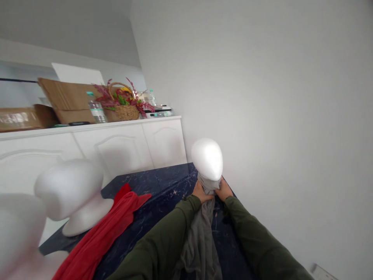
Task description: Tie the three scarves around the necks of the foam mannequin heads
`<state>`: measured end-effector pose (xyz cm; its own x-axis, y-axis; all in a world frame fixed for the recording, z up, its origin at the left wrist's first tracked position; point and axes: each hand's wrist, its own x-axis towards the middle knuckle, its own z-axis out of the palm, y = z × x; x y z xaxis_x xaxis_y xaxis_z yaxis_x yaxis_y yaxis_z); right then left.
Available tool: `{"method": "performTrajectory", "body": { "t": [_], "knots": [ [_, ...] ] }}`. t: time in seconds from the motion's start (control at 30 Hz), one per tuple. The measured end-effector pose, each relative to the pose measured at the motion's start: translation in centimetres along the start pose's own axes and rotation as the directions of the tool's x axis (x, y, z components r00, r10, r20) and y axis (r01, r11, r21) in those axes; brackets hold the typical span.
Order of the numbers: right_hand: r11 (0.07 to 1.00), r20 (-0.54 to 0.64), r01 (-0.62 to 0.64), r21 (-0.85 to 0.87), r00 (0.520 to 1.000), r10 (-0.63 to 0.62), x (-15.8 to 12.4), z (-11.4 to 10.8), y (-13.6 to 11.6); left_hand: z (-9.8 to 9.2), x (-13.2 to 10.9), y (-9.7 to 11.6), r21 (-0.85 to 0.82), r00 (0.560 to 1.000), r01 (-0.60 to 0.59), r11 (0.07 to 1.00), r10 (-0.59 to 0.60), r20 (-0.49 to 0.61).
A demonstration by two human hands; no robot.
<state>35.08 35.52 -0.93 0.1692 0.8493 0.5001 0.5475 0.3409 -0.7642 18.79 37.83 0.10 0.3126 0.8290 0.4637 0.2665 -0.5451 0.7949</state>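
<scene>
A white mannequin head [207,158] stands upright at the far end of the dark blue marbled table [171,190]. A grey scarf [201,237] goes around its neck, and the long ends hang down toward me. My left hand [201,193] is closed on the scarf at the left side of the neck. On the right side, my right hand [223,189] grips the scarf at the same height. Some of the fingers are hidden behind the cloth and the neck.
Two more white mannequin heads stand at the left, one farther off [70,190] and one close by [20,233]. Beside them lies a red scarf [107,229]. A white cabinet [122,151] bears cardboard boxes [70,97], a bottle [97,109] and a flower basket [126,112]. A grey wall [276,116] borders the right.
</scene>
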Motion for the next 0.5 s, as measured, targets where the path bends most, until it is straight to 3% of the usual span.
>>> {"method": "performTrajectory", "body": {
  "t": [0.13, 0.27, 0.5],
  "knots": [
    [0.981, -0.01, -0.063, -0.182, 0.998, 0.062, -0.6, -0.1, -0.2, 0.1, 0.3, -0.8, 0.028, 0.999, -0.029, 0.999, 0.029, 0.018],
    [0.94, -0.034, -0.12, -0.319, 0.993, 0.115, -1.6, -0.5, -1.1, -0.3, 0.3, 0.0, 0.019, 0.997, -0.043, 0.999, 0.042, 0.058],
    [0.946, -0.042, -0.079, -0.314, 0.997, 0.069, -2.7, -0.7, -1.1, -0.5, -0.1, 3.1, 0.075, 0.99, -0.049, 0.996, 0.038, 0.137]
  ]
}}
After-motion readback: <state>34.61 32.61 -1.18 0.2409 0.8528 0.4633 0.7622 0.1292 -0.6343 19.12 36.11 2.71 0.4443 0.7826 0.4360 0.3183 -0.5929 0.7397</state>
